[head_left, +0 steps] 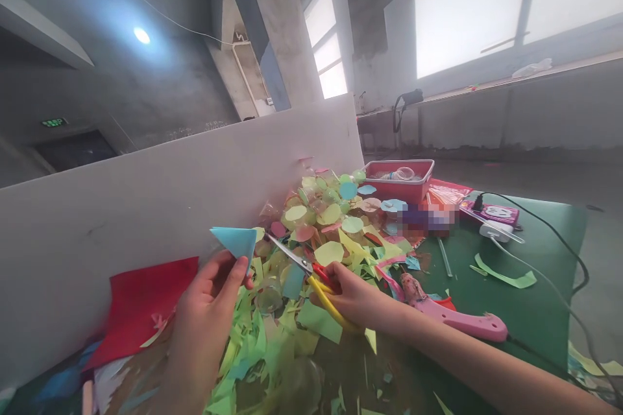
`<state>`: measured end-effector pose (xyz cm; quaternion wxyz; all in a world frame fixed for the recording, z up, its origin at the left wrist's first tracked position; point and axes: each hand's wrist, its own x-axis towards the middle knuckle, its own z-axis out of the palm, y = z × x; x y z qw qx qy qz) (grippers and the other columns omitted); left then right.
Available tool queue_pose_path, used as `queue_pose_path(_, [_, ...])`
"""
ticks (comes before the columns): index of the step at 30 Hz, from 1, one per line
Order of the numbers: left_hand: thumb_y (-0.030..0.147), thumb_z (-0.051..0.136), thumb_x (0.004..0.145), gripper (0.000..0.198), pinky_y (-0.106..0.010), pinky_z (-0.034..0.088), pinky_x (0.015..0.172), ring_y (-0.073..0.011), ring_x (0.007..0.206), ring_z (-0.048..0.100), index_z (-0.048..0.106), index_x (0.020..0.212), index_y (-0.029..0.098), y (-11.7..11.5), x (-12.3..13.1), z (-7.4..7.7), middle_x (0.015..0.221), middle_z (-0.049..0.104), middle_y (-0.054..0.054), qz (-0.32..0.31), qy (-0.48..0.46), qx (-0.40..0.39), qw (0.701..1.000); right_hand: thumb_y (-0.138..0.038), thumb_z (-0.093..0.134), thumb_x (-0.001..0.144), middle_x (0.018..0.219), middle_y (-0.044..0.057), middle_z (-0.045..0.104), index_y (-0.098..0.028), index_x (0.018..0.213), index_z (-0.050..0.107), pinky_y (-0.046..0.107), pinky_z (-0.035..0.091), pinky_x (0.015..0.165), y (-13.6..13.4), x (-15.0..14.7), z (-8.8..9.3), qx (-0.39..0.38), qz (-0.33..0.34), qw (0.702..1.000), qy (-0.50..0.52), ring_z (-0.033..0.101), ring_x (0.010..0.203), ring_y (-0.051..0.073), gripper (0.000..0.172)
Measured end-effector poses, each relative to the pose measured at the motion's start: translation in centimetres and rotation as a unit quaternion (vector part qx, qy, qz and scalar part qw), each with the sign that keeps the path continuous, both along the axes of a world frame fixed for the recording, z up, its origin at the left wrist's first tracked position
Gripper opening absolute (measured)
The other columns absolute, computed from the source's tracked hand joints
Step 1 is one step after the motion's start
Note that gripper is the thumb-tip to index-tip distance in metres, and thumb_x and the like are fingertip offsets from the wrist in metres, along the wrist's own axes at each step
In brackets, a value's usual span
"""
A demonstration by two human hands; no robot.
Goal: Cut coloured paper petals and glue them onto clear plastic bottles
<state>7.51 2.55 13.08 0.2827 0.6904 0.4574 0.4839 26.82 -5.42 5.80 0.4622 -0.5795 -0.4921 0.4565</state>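
Nearest, we see L hand [204,318] pinching blue paper [236,240], a folded triangle, betw. thumb and fingers, held up above scraps [272,337]. R hand [353,298] is closed round scissors [311,275], fingers thru yellow/red handles. Blades aim up-left, tip just beside the paper; contact, can't tell. Scraps, mostly green/yellow, lie under both hands. Red sheet [146,301] lies left of L hand, by white board [146,194]. Pink glue gun [452,314] lies just beside R forearm on green mat [535,311]. Further back: paper discs [331,214] heaped, then pink tray [399,185], w/ charger [494,230] to its right.
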Motion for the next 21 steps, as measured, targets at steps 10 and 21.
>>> queue_pose_path(10, [0.049,0.072,0.07,0.033,-0.025,0.046,0.072,-0.0144,0.071,0.059,0.059,0.087,0.023,0.0,1.8,-2.0,0.072,0.061,0.004,-0.052,-0.112,-0.062,0.99,-0.057,0.062,0.08,0.081,-0.005,0.04,-0.02,0.089,0.042,0.024,0.036,0.068,-2.1,-0.5,2.2,0.021,0.107,0.994,0.032,0.039,0.074,0.012,0.043])
queue_pose_path(21, [0.044,0.072,0.072,0.029,-0.026,0.047,0.082,-0.0111,0.076,0.059,0.057,0.086,0.023,0.4,2.2,-3.4,0.082,0.057,0.006,-0.068,-0.176,-0.113,0.975,-0.064,0.053,0.082,0.079,-0.003,0.044,-0.018,0.092,0.054,0.024,0.035,0.066,-1.4,-0.8,1.5,0.031,0.063,0.997,0.041,0.041,0.072,0.014,0.047])
